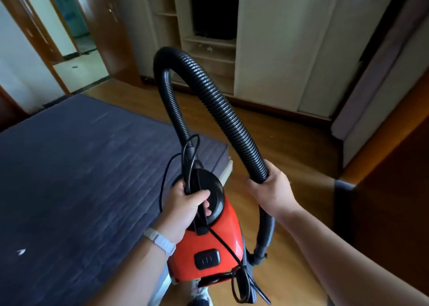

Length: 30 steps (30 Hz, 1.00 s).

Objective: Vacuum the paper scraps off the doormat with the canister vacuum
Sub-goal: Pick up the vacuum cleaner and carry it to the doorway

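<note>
The red vacuum [204, 243] is low in the middle, at 6 o'clock. The left hand [183, 207] grips its black top handle [213, 189], with fingers curled round it. A thin black cord [223, 243] is pinched in the same hand. It loops out toward 9 o'clock and also runs down over the red body. At the bottom, more cord hangs in a bundle.

The black hose [209, 92] comes out of the front of the vacuum, goes up to 12 o'clock, bends over, and comes down toward 4 o'clock. There the right hand [274, 189] is wrapped tight round it. Past that hand, the hose drops down beside the vacuum.

The two hands are apart, one on each side. A white band [160, 240] is on the left wrist.

A big blue mat [69, 166] fills the side from 7 to 10 o'clock. One small white scrap [21, 251] lies on it at 8 o'clock, well apart from the vacuum.

The wood floor [278, 143] shows at 3 o'clock. A pale cabinet [278, 50] stands at 1 o'clock with a dark TV [214, 13] in it. A brown door [111, 27] stands open at 11 o'clock.
</note>
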Motion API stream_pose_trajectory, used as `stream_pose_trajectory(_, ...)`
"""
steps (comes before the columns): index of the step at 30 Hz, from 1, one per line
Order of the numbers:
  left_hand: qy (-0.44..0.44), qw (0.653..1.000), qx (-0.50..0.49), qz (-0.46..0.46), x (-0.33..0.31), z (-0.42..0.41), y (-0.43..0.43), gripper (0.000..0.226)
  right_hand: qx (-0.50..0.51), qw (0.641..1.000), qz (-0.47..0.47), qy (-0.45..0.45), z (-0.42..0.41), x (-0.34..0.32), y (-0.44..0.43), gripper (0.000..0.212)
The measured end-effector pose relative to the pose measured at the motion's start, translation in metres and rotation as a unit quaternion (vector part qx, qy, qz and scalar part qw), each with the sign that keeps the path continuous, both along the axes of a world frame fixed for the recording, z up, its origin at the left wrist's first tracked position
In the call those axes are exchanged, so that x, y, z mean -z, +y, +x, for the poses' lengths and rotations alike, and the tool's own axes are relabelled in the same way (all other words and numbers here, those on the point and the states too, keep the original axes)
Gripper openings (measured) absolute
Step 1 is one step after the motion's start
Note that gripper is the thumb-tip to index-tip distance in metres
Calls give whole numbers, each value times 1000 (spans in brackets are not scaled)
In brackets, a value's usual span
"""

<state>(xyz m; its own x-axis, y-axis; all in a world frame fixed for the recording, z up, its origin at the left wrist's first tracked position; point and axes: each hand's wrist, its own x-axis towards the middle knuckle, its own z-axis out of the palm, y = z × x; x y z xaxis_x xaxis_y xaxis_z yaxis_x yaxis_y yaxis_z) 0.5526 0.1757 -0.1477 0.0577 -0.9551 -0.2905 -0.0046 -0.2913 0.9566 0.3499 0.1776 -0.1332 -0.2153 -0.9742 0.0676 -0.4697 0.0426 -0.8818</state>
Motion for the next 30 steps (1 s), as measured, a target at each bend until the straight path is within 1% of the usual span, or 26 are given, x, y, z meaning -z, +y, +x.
stream_pose_trajectory(3,1,999,48,9,4,-17,-49,12,38,999,0,2,-16,7,-38,17)
stream_pose_trajectory(6,6,996,89,4,3,-30,-106,13,86,996,3,11,-26,8,-77,24)
stream_pose_trajectory(9,8,991,130,-6,-7,-41,-160,14,112,993,0,24,-34,1,-116,29)
stream_pose_trajectory(11,8,987,157,-16,-13,-50,-195,14,132,991,-10,26,-42,-7,-145,28)
stream_pose_trajectory(15,-19,978,200,-48,-16,-72,-255,16,174,984,-29,31,-63,-20,-193,25)
stream_pose_trajectory(20,-28,975,213,-56,-33,-119,-313,15,220,974,-40,39,-105,-26,-227,26)
stream_pose_trajectory(23,-38,972,225,-57,-35,-152,-347,12,236,971,-37,31,-136,-21,-251,21)
stream_pose_trajectory(27,-37,971,233,-34,-28,-202,-388,11,242,970,-28,14,-179,-4,-294,28)
stream_pose_trajectory(30,-53,972,228,-24,-16,-245,-423,12,231,973,-23,-5,-224,4,-336,26)
